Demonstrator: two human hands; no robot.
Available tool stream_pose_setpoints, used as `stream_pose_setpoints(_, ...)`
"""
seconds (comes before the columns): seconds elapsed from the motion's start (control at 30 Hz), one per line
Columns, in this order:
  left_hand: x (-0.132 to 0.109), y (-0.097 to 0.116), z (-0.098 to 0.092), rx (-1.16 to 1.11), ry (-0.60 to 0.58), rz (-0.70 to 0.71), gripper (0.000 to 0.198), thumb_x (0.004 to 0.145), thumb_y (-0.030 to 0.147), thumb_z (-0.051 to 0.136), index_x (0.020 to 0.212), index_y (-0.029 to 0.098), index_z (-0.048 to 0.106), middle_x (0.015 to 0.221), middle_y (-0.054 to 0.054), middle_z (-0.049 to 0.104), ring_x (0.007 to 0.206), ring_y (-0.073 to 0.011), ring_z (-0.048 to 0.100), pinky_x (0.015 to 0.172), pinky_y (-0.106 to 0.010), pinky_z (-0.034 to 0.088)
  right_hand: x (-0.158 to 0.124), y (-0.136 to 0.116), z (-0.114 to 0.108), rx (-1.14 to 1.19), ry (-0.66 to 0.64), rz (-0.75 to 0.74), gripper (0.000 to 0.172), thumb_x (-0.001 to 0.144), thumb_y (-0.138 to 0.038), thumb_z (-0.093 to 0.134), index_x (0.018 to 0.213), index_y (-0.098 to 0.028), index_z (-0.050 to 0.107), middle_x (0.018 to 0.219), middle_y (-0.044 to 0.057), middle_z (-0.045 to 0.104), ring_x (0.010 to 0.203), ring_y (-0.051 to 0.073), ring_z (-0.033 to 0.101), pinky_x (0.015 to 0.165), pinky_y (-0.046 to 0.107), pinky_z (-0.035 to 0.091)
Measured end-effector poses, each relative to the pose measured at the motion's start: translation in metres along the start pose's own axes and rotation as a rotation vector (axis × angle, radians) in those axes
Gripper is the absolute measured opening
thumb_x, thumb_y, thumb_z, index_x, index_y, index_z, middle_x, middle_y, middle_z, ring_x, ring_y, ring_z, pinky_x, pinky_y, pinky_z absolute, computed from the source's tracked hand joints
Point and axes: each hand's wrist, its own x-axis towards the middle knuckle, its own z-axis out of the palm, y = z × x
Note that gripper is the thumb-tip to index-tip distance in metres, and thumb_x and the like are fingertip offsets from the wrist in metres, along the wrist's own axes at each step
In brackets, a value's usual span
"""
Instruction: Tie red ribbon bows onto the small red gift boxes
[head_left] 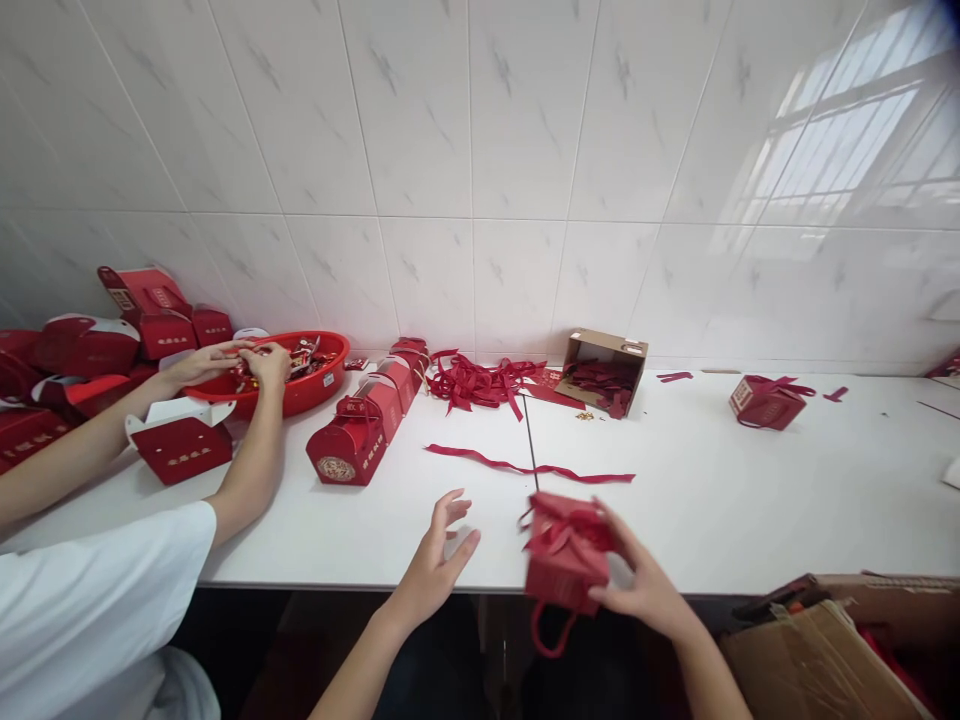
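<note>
We hold the red box (566, 560) at lower centre in our right hand (637, 585), which is closed around it, keep our left hand (435, 565) released and empty beside it, and support the base so the ribbon (559, 530) stays tidy.

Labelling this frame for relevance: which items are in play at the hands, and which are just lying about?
In play:
- small red gift box with ribbon, held by right hand
- left hand, open, beside it
- loose red ribbon strip

Lying about:
- red plastic bowl, co-worker's hands in it
- row of closed red boxes
- brown cardboard box
</note>
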Motion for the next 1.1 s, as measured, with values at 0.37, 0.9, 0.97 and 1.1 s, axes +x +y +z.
stream_pose_setpoints(0.37,0.030,-0.033,0.008,0.514,0.057,-0.018,0.053,0.086,0.039,0.047,0.133,0.020,0.036,0.142,-0.015,0.038,0.134,-0.0309,0.030,0.106,-0.053,0.028,-0.015,0.067,-0.031,-0.995,0.675,0.199,0.073,0.080,-0.058,0.036,0.132,-0.008,0.045,0.135,0.023,0.041,0.126,0.041,0.034,0.099,0.057,0.030)
stream_pose_setpoints(0.9,0.101,-0.032,0.004,0.788,0.165,0.017,0.036,0.088,0.021,0.038,0.119,0.020,0.057,0.120,-0.013,0.060,0.114,-0.0314,0.046,0.094,-0.051,0.032,-0.017,-0.003,0.051,0.097,0.341,0.161,0.037,0.074,-0.053,0.063,0.091,-0.020,0.069,0.102,0.011,0.067,0.101,0.030,0.060,0.093,0.045,0.045)
stream_pose_setpoints(0.97,0.088,-0.022,0.008,0.779,0.145,0.053,0.026,0.087,0.021,0.041,0.098,0.018,0.065,0.104,-0.013,0.064,0.105,-0.0311,0.049,0.090,-0.049,0.035,-0.020,-0.021,0.082,0.426,0.170,0.291,0.037,0.073,-0.050,0.067,0.093,-0.019,0.069,0.104,0.011,0.068,0.103,0.029,0.061,0.093,0.042,0.045)
stream_pose_setpoints(1.1,0.035,0.012,0.014,0.726,0.064,0.138,0.013,0.083,0.020,0.049,0.079,0.020,0.061,0.097,-0.007,0.064,0.102,-0.0273,0.049,0.087,-0.043,0.039,-0.019,-0.040,0.122,0.856,-0.053,0.516,0.042,0.076,-0.050,0.065,0.103,-0.018,0.067,0.113,0.010,0.066,0.108,0.025,0.061,0.099,0.038,0.041)
